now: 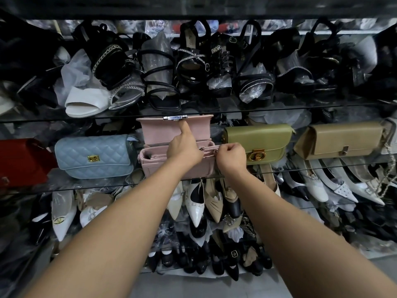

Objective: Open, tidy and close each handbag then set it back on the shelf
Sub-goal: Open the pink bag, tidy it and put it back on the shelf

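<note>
Pink handbag [178, 168], flap [154, 130] up, left hand [184, 150] gripping rim [150, 150], forefinger [185, 127] propping flap, right hand [231, 157] pinching zipper [209, 148]

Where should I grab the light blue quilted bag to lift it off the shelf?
Probably along its top edge, from the front: the light blue quilted bag sits with its closed flap facing out, room above it, and the pink bag crowding its right end.

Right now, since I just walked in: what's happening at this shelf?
A person has the pink handbag open on the glass shelf. The left hand props its flap up with a forefinger; the right hand pinches the inner zip's right end. The blue bag and green bag beside it are closed.
</note>
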